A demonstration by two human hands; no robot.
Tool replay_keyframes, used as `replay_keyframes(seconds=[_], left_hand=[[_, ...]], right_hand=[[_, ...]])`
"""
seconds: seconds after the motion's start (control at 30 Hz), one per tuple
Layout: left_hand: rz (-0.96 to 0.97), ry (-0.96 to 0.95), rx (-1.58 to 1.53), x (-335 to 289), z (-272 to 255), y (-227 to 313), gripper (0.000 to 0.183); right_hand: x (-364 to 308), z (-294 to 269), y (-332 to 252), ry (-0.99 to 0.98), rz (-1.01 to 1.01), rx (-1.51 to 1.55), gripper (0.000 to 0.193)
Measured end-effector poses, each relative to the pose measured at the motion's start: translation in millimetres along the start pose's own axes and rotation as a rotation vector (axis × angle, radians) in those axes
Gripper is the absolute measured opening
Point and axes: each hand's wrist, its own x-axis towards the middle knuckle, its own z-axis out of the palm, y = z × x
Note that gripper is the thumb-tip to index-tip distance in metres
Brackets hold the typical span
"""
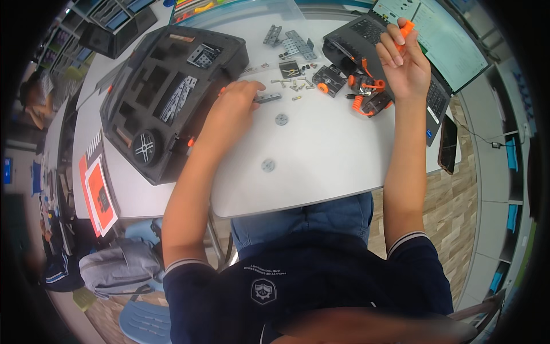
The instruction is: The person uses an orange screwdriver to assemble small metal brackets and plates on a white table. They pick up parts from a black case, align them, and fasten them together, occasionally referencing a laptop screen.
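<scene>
My left hand [238, 103] is beside the open case with its fingers curled down. A short grey metal bar [267, 98] sticks out from under its fingertips, and the grip on it is partly hidden. Raised over the laptop, my right hand [408, 71] is closed around an orange-handled screwdriver [406, 28] with a thin dark shaft. Several small screws [295, 86] lie loose just past my left hand. Two grey round discs, a farther disc [281, 119] and a nearer disc [268, 165], rest on the white tabletop.
The black foam-lined case [127, 123] on the left holds metal parts and a wheel [147, 148]. Perforated brackets [299, 45] lie at the back. Black modules with orange coiled cables [366, 94] sit by the laptop [435, 106]. A phone [448, 144] overhangs the right edge.
</scene>
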Motion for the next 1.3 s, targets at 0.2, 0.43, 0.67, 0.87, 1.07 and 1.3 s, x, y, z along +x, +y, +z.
replay_keyframes(seconds=[0.2, 0.43, 0.67, 0.87, 1.07, 1.3], left_hand=[[0.043, 0.038, 0.017, -2.8, 4.6, 2.7, 0.026], [0.019, 0.082, -0.054, 0.9, 6.7, 3.3, 0.023], [0.019, 0.142, -0.066, 0.8, 7.2, 6.9, 0.026], [0.052, 0.163, -0.092, 3.2, 5.1, 7.1, 0.030], [0.060, 0.171, -0.090, 3.5, 5.2, 5.8, 0.030], [0.076, 0.174, -0.054, 2.9, 6.5, 7.0, 0.024]], right_hand=[[-3.6, 5.2, 5.5, 0.042, 0.060, -0.024, 0.027], [-1.7, 9.1, 11.6, 0.028, 0.110, -0.021, 0.027], [-1.6, 15.3, 17.7, 0.051, 0.138, -0.090, 0.031], [-2.9, 29.6, 29.1, 0.060, 0.221, -0.282, 0.032], [-3.6, 36.4, 33.4, 0.069, 0.274, -0.311, 0.030], [-4.9, 39.4, 36.7, 0.087, 0.314, -0.364, 0.030]])
